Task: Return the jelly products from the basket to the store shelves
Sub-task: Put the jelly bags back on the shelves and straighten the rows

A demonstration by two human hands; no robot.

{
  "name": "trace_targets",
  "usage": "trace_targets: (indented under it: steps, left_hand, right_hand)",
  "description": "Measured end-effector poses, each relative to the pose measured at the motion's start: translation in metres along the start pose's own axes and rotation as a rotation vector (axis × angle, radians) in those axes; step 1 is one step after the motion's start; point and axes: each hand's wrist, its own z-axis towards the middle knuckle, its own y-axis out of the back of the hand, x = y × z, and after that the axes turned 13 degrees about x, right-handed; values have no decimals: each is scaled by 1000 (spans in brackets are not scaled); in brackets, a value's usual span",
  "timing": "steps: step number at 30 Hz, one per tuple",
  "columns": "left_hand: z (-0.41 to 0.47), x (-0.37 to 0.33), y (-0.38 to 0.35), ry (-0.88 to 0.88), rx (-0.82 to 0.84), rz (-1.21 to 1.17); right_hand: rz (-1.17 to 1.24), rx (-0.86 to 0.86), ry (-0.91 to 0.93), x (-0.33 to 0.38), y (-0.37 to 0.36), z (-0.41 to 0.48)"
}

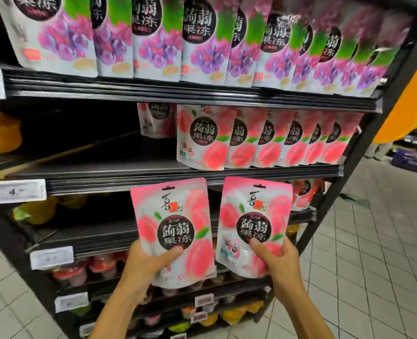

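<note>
The left hand gripped a peach jelly pouch by its lower edge, thumb across the front. The right hand gripped a second peach pouch likewise. Both pouches were upright and just apart. Behind them, matching pouches lined the right half of the middle shelf. Purple grape pouches filled the shelf above.

Two slim arms show at the near edge of the scene. The left forearm and right forearm are bare, as are the left hand and right hand.
</note>
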Motion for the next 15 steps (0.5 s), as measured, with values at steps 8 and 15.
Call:
trace_targets:
  steps: [8,15]
  left_hand:
    - [9,-61,26,-138,-123,63]
    - [-4,-92,61,-232,-178,126]
  right_hand:
    - [-100,168,198,61,-49,57]
    - [-31,234,247,82,-105,102]
